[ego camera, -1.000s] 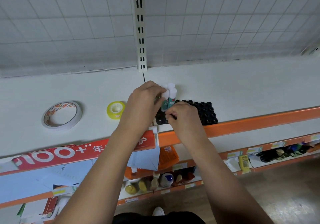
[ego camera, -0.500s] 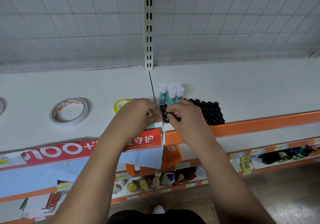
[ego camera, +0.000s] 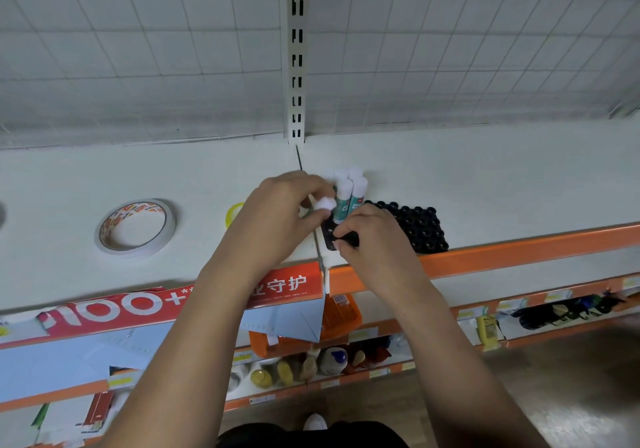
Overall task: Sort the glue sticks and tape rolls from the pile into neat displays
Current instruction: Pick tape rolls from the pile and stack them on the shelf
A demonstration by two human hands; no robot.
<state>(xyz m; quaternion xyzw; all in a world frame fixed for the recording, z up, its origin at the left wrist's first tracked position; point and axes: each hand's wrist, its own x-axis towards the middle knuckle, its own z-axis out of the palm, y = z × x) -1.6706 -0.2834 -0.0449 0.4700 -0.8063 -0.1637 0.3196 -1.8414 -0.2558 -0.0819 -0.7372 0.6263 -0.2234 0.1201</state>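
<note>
Pinches glue stick (ego camera: 325,203) in left hand (ego camera: 277,215) fingers (ego camera: 313,218) just over black socket tray (ego camera: 419,229), beside standing glue sticks (ego camera: 349,191): probably for next hole. Grips tray's front edge with right hand (ego camera: 374,239), steadying it. Leaves white tape roll (ego camera: 135,227) and yellow tape roll (ego camera: 231,210) flat on shelf (ego camera: 485,177), leftward.

1 head view, high, facing forward-down, close over white shelf (ego camera: 485,177) at arm's reach.

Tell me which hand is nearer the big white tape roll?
Left. The left hand, pinching a white-capped glue stick, is right of the tape roll; the right hand, gripping the black plastic tray, is farther right.
</note>
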